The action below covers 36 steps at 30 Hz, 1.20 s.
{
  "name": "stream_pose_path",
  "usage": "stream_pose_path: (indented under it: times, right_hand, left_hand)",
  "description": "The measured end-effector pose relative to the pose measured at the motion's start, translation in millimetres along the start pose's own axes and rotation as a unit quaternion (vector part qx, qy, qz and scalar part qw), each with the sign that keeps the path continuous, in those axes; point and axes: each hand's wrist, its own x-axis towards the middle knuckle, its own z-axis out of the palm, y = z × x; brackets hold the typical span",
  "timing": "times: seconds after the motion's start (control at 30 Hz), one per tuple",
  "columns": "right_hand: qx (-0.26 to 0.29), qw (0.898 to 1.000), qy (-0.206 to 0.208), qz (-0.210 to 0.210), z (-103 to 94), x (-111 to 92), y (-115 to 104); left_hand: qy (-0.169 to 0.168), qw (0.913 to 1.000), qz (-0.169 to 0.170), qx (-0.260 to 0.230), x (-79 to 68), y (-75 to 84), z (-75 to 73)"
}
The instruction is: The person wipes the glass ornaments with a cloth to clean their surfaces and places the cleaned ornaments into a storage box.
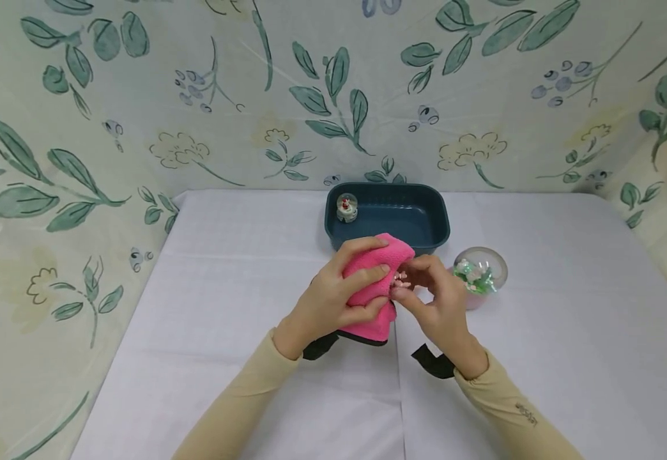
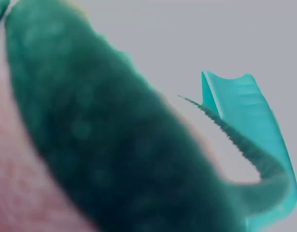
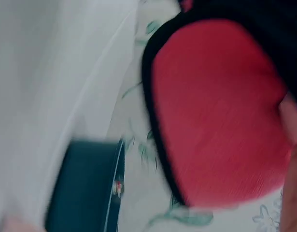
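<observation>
In the head view my left hand (image 1: 329, 297) grips a folded pink cloth (image 1: 381, 262) with a dark edge, its fingers spread across the front. My right hand (image 1: 439, 300) is at the cloth's right side, thumb and fingers pinching a small pale-pink ornament (image 1: 400, 280), which the cloth partly covers. The right wrist view shows the pink cloth (image 3: 216, 111) with its black border close up. Beside the right hand stands a globe ornament (image 1: 477, 275) with a clear dome, green and white flowers and a pink base.
Behind the hands is a dark blue basin (image 1: 408, 214) with a small snow globe (image 1: 347, 208) at its left end. Black straps (image 1: 434, 362) show at the wrists. A white cloth (image 1: 241, 255) covers the table, and a leaf-patterned curtain (image 1: 339, 96) hangs behind.
</observation>
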Motion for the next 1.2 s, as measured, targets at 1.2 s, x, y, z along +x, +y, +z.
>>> stream_pose_path:
  times: [1.2]
  right_hand:
    - [0.04,0.994,-0.036,0.1,-4.6,2,-8]
  left_hand:
    - [0.042,0.9909,-0.037,-0.122,2.4,-9.1,-6.0]
